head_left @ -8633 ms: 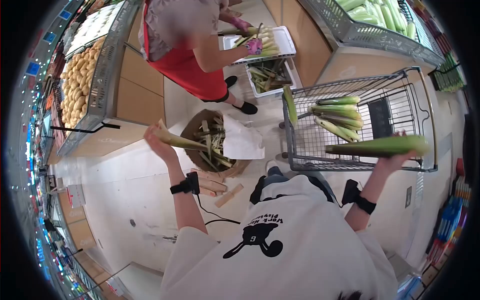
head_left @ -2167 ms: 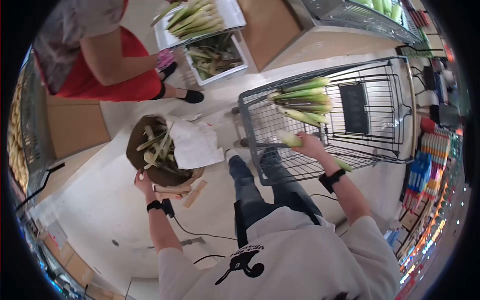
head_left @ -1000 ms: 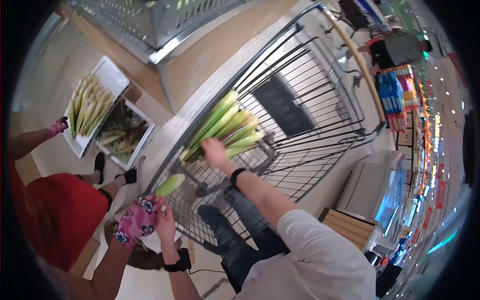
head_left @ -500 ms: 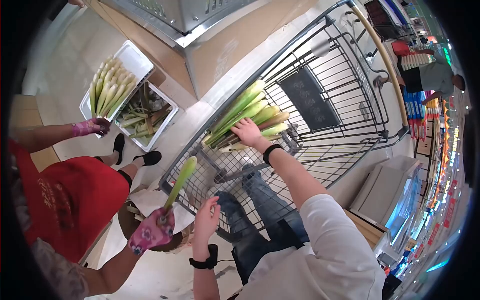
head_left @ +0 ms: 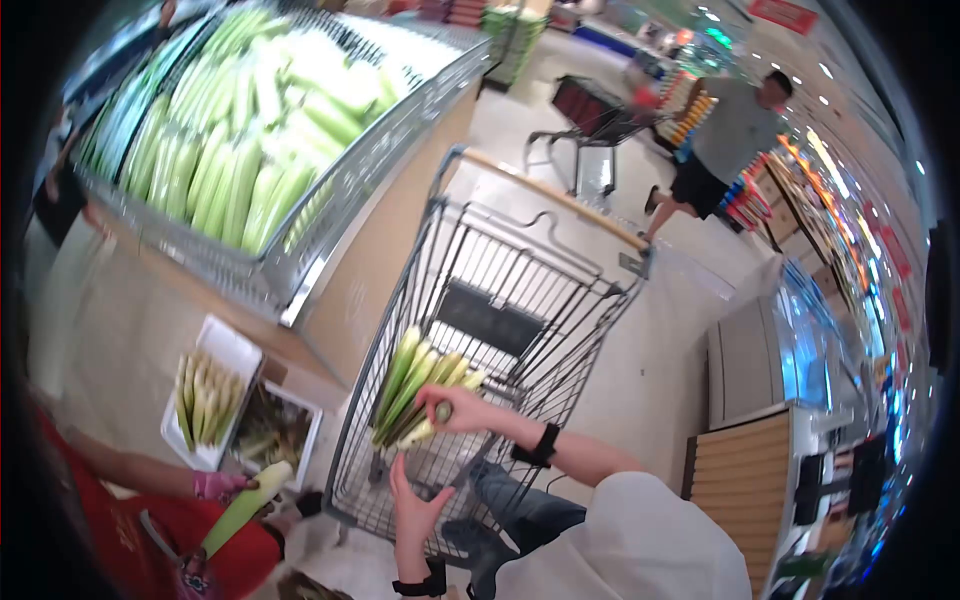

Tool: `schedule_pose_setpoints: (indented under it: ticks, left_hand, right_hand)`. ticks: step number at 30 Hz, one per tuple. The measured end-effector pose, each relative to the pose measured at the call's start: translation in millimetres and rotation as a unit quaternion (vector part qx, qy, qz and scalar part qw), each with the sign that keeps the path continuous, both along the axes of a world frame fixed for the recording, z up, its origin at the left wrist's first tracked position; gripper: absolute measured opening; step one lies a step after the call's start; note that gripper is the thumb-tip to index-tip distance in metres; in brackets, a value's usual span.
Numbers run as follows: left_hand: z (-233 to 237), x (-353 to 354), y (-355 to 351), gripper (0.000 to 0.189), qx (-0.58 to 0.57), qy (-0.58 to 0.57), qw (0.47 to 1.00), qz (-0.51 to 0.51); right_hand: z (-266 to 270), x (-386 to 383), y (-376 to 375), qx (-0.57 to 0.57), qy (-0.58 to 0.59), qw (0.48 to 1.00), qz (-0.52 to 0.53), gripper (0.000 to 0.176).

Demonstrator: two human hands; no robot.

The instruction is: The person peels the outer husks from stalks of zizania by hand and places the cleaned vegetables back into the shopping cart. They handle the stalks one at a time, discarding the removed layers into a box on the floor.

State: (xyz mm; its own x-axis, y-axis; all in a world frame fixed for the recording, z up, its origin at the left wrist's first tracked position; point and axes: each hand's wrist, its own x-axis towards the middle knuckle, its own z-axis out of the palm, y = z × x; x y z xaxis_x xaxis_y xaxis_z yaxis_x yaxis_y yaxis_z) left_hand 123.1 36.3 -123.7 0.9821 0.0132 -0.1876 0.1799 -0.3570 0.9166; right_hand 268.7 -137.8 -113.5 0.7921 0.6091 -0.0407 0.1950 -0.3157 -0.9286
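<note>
Long green-and-white water bamboo stalks (head_left: 402, 375) lie side by side in the shopping cart (head_left: 345, 470). My right hand (head_left: 455, 408) is over the near end of this pile, its fingers curled round one stalk (head_left: 443, 411) whose round cut end points toward me. Below it, my left hand (head_left: 418, 508) is held above the cart's near part, thumb and fingers apart with nothing between them. To the left, a co-worker's pink patterned glove (head_left: 218, 486) grips a larger pale green stalk (head_left: 240, 515). A curved metal tool (head_left: 158, 537) shows by that person's other glove.
A white foam box (head_left: 186, 432) of peeled stalks and another box (head_left: 308, 425) of trimmings stand on the floor at left. Behind them rises a display bin (head_left: 290, 285) of green vegetables. A person (head_left: 735, 130) walks at the back right, near another cart (head_left: 585, 105).
My view has tilted up toward the display bin. My right hand, earlier spread flat on the pile, now curls round a stalk. The co-worker's stalk has come between both gloves.
</note>
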Motion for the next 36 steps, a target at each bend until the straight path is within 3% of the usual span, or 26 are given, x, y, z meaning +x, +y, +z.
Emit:
schedule_pose_setpoints:
  ticks: [2, 4, 5, 6, 7, 8, 10, 12, 15, 19, 21, 22, 25, 26, 28, 29, 30, 31, 33, 34, 36]
  left_hand:
    - [17.8, 4.8, -9.8, 0.096, -0.022, 0.002, 0.997, -0.074]
    - [28.8, 3.4, -22.1, 0.089, -0.038, -0.08, 0.992, -0.09]
    - [37.0, -1.5, -24.0, 0.085, -0.062, -0.007, 0.993, -0.104]
    - [40.6, -6.8, -26.8, 0.082, -0.085, 0.067, 0.987, -0.117]
    - [36.2, -13.2, -30.3, 0.063, -0.03, 0.022, 0.996, -0.084]
    - [35.6, -19.8, -30.2, 0.06, 0.017, -0.02, 0.997, -0.076]
    - [69.6, -24.7, -43.1, 0.057, 0.048, -0.082, 0.991, -0.09]
    - [107.1, -34.6, -56.3, 0.049, 0.051, -0.015, 0.997, -0.052]
    - [101.7, -35.6, -60.7, 0.056, 0.1, -0.134, 0.983, -0.071]
    - [122.7, -37.2, -67.9, 0.058, 0.115, -0.099, 0.986, -0.073]
    - [137.6, -41.6, -65.4, 0.059, 0.149, -0.112, 0.975, -0.117]
    - [141.4, -48.7, -59.3, 0.059, 0.151, -0.11, 0.976, -0.113]
    - [146.5, -66.3, -39.4, 0.06, 0.164, -0.146, 0.973, -0.078]
    - [144.0, -72.2, -36.2, 0.055, 0.114, -0.145, 0.981, -0.059]
    - [133.8, -83.9, -33.0, 0.046, 0.012, -0.14, 0.99, -0.014]
    - [113.3, -82.4, -28.0, 0.059, -0.045, -0.173, 0.984, 0.027]
    - [108.3, -79.9, -29.5, 0.059, -0.154, -0.211, 0.964, 0.04]
    - [110.1, -77.6, -33.1, 0.062, -0.129, -0.259, 0.953, 0.089]
    - [155.3, -74.2, -43.3, 0.059, -0.181, -0.289, 0.938, 0.06]
    - [169.3, -67.8, -44.3, 0.061, -0.175, -0.31, 0.933, 0.051]
    - [177.2, -64.9, -49.6, 0.062, -0.248, -0.302, 0.919, 0.049]
  right_hand:
    - [57.8, -29.4, 4.8, 0.147, 0.14, 0.979, -0.001, 0.042]
    - [91.8, -52.6, 9.9, 0.354, 0.191, 0.915, -0.025, 0.043]
    - [105.1, -63.3, 2.7, 0.407, 0.225, 0.883, -0.066, 0.041]
    - [105.7, -70.8, -0.9, 0.411, 0.208, 0.885, -0.07, 0.041]
    - [100.3, -77.7, -1.3, 0.498, 0.182, 0.834, -0.153, 0.038]
    - [95.3, -85.1, -1.3, 0.578, 0.149, 0.768, -0.233, 0.035]
    - [89.2, -101.7, 3.4, 0.43, 0.075, 0.796, -0.419, 0.032]
    - [87.5, -128.1, 12.9, 0.405, 0.214, 0.795, -0.398, 0.022]
    - [97.0, -151.2, 5.9, 0.424, 0.219, 0.802, -0.359, 0.016]
    - [121.7, -159.7, 0.3, 0.421, 0.213, 0.788, -0.395, 0.011]
    - [126.5, -160.0, -2.9, 0.482, 0.219, 0.731, -0.43, 0.012]
    - [130.1, -158.5, -9.2, 0.481, 0.224, 0.732, -0.428, 0.012]
    - [138.2, -147.7, -27.6, 0.582, 0.254, 0.656, -0.407, 0.022]
    - [139.5, -145.0, -30.3, 0.625, 0.251, 0.629, -0.389, 0.025]
    - [143.2, -145.2, -27.9, 0.648, 0.275, 0.625, -0.337, 0.027]
    - [143.5, -145.0, -25.5, 0.664, 0.258, 0.628, -0.314, 0.028]
    - [142.5, -146.0, -20.1, 0.677, 0.251, 0.629, -0.289, 0.029]
    - [144.6, -148.2, -14.5, 0.683, 0.271, 0.604, -0.309, 0.031]
    - [149.1, -150.2, -9.2, 0.68, 0.298, 0.582, -0.332, 0.038]
    - [128.1, -145.3, -13.8, 0.705, 0.275, 0.599, -0.263, 0.034]
    - [116.9, -140.7, -6.2, 0.747, 0.344, 0.498, -0.274, 0.037]
